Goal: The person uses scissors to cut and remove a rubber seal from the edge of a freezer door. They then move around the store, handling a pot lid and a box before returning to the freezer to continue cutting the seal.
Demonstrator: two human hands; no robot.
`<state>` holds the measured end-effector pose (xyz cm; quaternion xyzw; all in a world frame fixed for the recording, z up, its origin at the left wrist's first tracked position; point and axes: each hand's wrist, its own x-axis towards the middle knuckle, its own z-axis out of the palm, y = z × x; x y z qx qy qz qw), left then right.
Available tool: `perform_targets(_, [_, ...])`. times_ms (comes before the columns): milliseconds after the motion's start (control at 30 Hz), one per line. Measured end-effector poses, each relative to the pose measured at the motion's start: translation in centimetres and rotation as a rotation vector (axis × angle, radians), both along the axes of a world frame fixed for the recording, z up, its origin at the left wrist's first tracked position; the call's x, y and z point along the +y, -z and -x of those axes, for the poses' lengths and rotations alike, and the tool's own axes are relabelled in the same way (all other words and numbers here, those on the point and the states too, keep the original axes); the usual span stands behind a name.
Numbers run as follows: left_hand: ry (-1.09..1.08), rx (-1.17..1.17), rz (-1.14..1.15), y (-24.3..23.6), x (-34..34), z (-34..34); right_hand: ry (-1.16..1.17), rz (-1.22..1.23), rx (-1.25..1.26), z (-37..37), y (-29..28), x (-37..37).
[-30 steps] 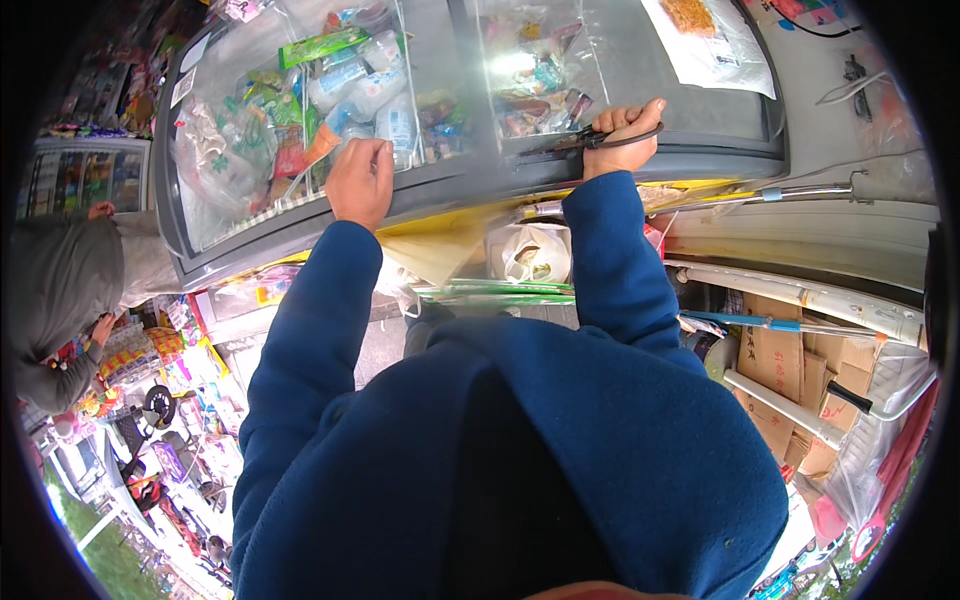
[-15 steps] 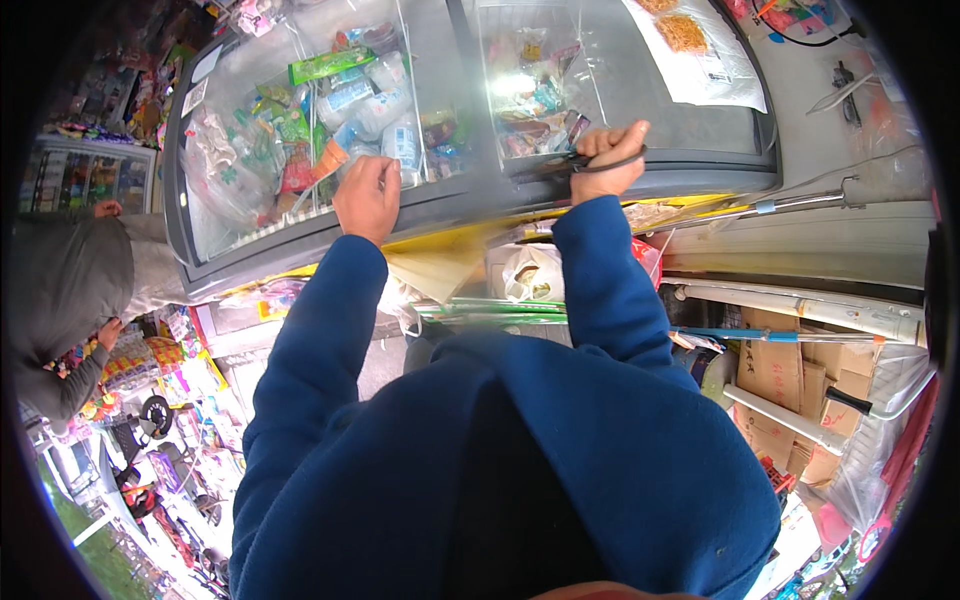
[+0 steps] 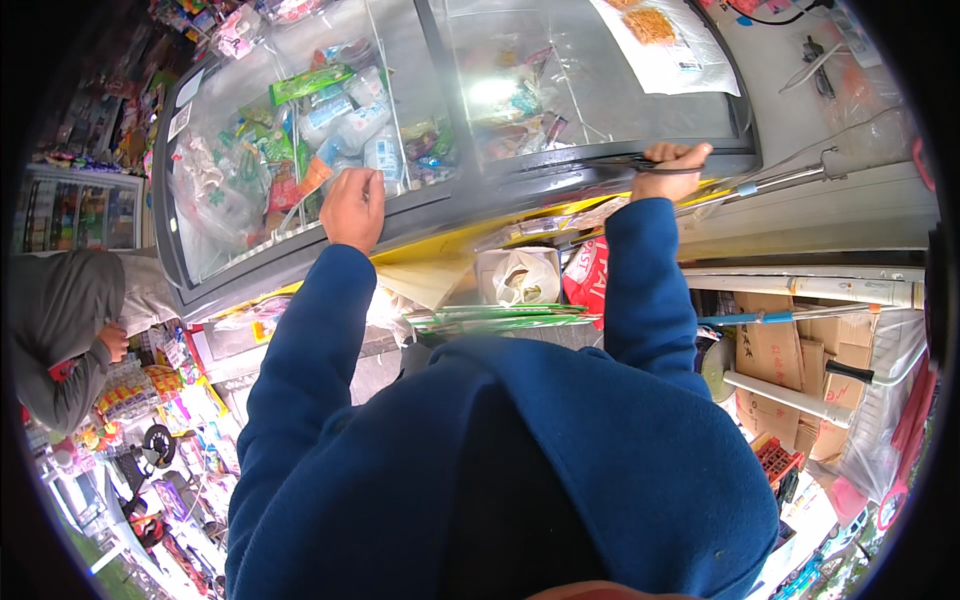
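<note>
My left hand (image 3: 354,208) is closed above the near edge of a glass-topped chest freezer (image 3: 410,208); whatever its fingers pinch is hidden. Off to the right, my right hand (image 3: 672,170) grips a pair of dark scissors (image 3: 640,164) by the handle loops, with the blades pointing left along the freezer's front rim. Through the glass show white packs (image 3: 362,128), a green packet (image 3: 312,83) and a clear plastic bag (image 3: 215,215). Beneath the rim, between my arms, hangs a pale yellow sheet (image 3: 425,280).
A person in a grey sleeve (image 3: 65,310) is at the far left, beside shelves of colourful packets. A white sheet with food pictures (image 3: 680,50) lies on the freezer's right side. Poles (image 3: 850,290) and cardboard (image 3: 765,365) are at the right; a white bag (image 3: 525,277) sits below the freezer.
My right hand has moved right along the freezer rim with the scissors. My left hand stays near the same place. The view has shifted slightly, and the other person's arms have moved.
</note>
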<state>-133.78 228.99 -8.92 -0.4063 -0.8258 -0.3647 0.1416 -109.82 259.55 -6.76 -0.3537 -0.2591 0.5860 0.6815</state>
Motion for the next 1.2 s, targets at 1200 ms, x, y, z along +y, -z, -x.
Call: perform_targets(1200, [0.146, -0.218, -0.083, -0.1, -1.6, 0.9, -0.624, 0.262, 0.110, 7.3, 0.2, -5.1])
